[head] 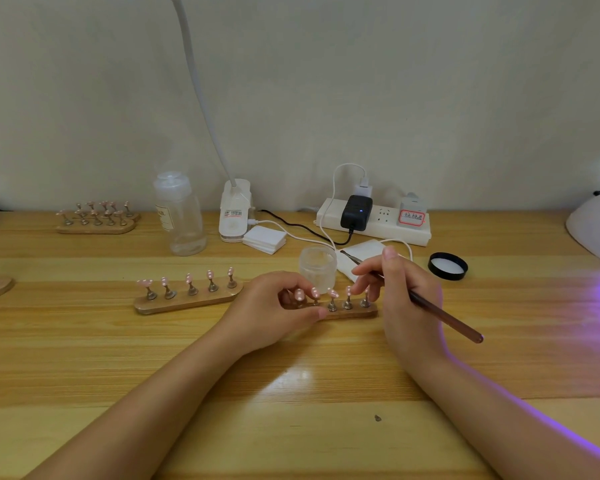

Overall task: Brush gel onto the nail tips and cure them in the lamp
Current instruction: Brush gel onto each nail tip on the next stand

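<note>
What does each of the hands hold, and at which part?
The right hand grips the brush near its front end, handle pointing out behind. The left hand holds the wooden nail stand at its left end.

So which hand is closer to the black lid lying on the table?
Right. The right hand, holding the brush, is just to the left of the black lid; the left hand grips the nail tip holder farther left.

Both forearms reach forward over the worktop (118, 341); the left hand (274, 310) curls its fingers around a nail-tip stand (354, 311), while the right hand (399, 292) pinches a brush (444, 315).
</note>
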Available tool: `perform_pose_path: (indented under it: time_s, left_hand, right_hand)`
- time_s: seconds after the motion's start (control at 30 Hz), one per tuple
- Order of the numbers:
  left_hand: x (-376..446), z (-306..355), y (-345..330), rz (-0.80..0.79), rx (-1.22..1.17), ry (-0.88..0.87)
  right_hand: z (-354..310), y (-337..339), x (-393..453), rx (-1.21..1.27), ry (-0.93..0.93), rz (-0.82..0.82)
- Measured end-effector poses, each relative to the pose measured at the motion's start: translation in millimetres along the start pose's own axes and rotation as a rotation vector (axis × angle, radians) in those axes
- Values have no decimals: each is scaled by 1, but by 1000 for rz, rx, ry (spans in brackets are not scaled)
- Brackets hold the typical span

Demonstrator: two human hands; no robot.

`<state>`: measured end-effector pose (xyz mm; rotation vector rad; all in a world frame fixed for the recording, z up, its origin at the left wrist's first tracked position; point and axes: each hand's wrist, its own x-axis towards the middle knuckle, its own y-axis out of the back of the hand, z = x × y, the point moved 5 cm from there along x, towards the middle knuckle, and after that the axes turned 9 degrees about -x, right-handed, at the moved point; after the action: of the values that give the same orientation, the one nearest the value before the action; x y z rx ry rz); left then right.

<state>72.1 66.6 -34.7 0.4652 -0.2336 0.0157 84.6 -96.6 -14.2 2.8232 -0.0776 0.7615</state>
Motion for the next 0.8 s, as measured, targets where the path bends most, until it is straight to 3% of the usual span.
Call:
perform_pose_path:
  time_s: [0.37, 0.8]
  left_hand:
    - [-1, 3, -2, 1, -43, -21]
    - [-5, 10, -1, 33, 129, -179]
  right_hand:
    - [1, -1, 0, 4, 8, -9]
    - [-1, -1, 0, -15, 15, -9]
